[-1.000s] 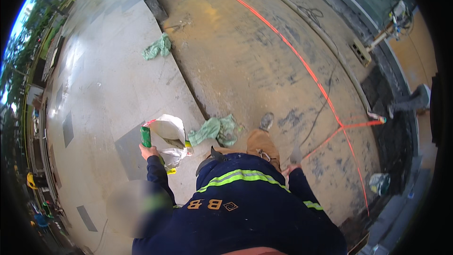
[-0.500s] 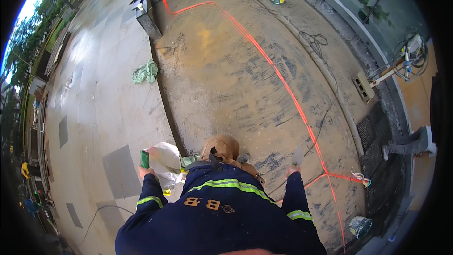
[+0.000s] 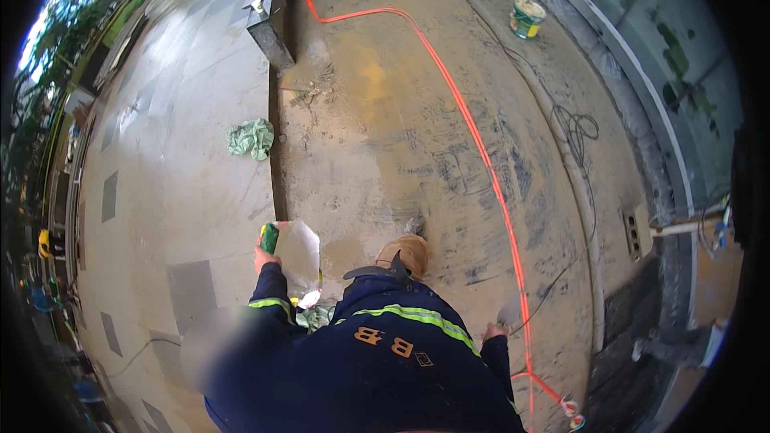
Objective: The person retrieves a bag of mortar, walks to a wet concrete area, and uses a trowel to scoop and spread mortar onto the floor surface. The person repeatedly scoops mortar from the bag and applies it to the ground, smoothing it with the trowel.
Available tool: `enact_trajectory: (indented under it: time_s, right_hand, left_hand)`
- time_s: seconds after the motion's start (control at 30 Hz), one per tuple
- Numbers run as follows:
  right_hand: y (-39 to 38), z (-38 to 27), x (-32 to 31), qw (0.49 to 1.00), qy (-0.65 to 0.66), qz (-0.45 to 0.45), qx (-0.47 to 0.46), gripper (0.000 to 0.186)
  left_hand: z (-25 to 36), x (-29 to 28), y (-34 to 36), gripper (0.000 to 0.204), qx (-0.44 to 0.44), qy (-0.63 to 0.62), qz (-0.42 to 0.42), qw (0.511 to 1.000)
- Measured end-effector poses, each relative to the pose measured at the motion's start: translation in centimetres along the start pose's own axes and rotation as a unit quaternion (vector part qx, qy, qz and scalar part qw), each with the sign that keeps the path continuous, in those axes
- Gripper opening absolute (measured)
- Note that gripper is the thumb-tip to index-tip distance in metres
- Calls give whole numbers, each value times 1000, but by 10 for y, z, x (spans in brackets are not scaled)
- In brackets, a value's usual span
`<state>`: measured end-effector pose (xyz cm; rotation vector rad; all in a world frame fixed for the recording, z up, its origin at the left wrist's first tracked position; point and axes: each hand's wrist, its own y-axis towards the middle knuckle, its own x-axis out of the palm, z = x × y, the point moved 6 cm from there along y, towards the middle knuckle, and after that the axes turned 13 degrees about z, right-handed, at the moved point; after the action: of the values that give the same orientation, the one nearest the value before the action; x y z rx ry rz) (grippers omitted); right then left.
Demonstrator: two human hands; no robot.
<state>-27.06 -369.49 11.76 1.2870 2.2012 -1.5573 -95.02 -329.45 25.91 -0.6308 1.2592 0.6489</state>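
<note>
The left hand [image 3: 265,259] gripped a bag [image 3: 299,252], the right hand [image 3: 495,331] what looked like a trowel [image 3: 510,310], near the orange cable [image 3: 486,158]; a rag [image 3: 251,139] lay far left.

Wears navy long-sleeved top [image 3: 321,385], lime-and-silver reflective band [image 3: 421,315] near hem, lime-banded left sleeve [image 3: 273,281], orange lettering [image 3: 383,340], tan trousers [image 3: 411,253].
</note>
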Motion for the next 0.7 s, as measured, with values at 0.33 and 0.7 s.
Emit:
enact_trajectory:
  time_s: [0.33, 0.7]
  right_hand:
    - [54, -183, -7, 985, 102, 41, 131, 14]
    - [232, -421, 37, 996, 32, 18, 80, 16]
  left_hand:
    - [292, 12, 50, 41, 69, -89, 40, 993]
    - [415, 63, 53, 43, 32, -128, 115, 985]
